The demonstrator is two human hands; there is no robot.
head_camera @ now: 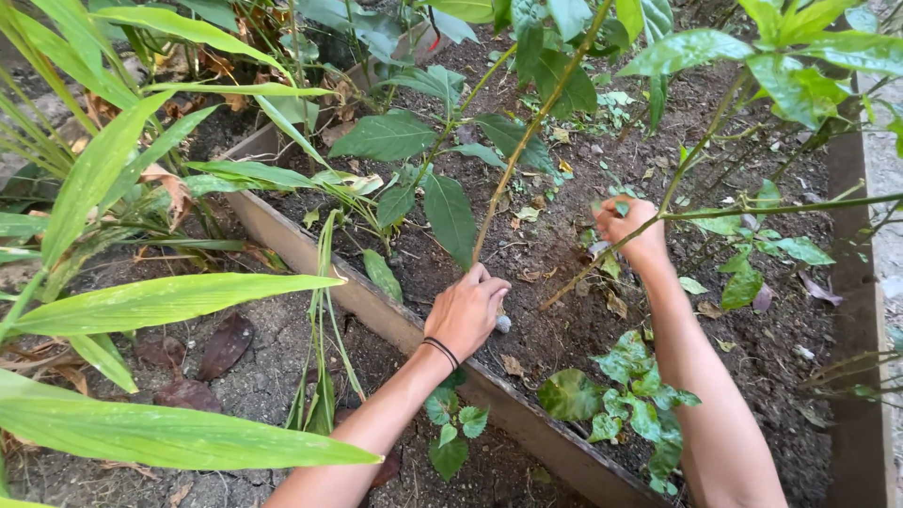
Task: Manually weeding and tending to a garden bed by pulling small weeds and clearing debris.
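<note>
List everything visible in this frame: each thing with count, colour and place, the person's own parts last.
raised bed frame: one, weathered brown wood, crossing from upper left to bottom centre, another side at right
soil: dark brown, fills the bed
thin stems: two, yellow-green, leaning up from the soil
broad-leaved plants: several, green, low in the bed
long-bladed plants: several, bright green, left outside the bed
dead leaves: a few, brown, on the ground at left
wristband: one, black, left wrist
left hand: closed at the base of one stem
right hand: closed around the other stem
</note>
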